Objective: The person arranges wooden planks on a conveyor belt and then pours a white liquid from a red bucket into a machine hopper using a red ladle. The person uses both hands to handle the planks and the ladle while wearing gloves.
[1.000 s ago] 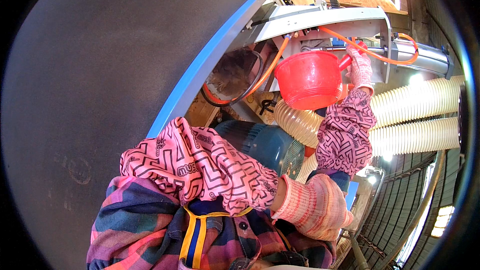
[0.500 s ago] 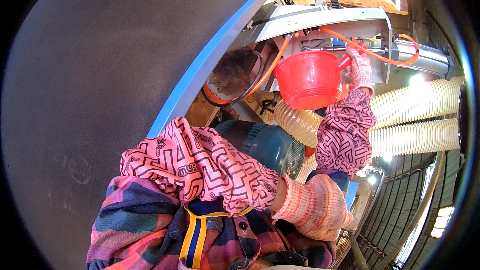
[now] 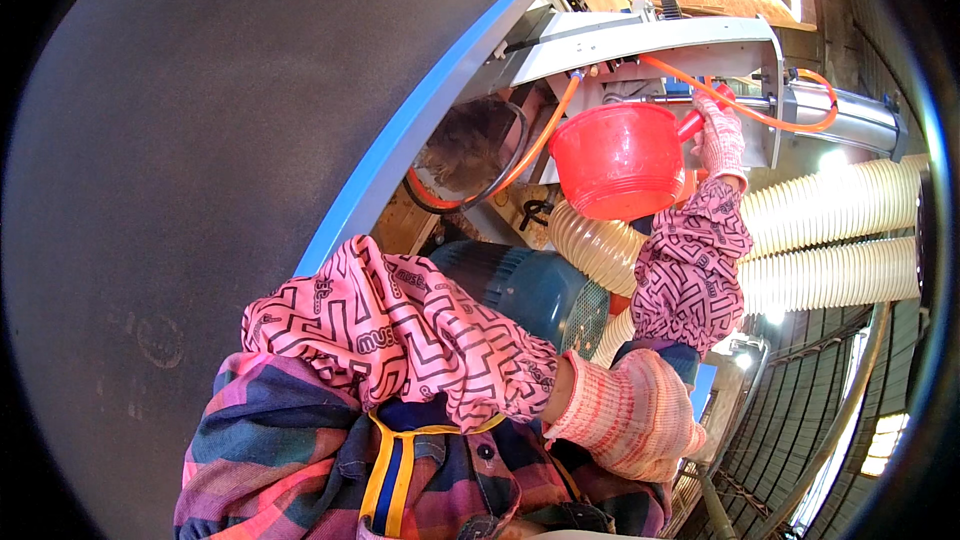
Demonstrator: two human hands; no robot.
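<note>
A red plastic dipper [image 3: 618,162] hangs at the upper right, its bowl below a white machine bracket. My right hand [image 3: 720,138], in a pink-and-white knitted glove, is closed round the dipper's handle [image 3: 690,124]. I cannot see into the bowl. My left hand [image 3: 632,416], gloved the same way, lies across my body against my right arm near the elbow. Its fingers curl away from view, so what they touch is hidden. Pink patterned oversleeves cover both forearms.
A wide dark belt surface [image 3: 180,190] with a blue edge [image 3: 400,130] fills the left. Around the dipper are orange air tubes [image 3: 545,135], a metal cylinder [image 3: 840,120] and ribbed cream hoses [image 3: 830,205]. A teal motor [image 3: 535,285] sits below, beyond my left forearm.
</note>
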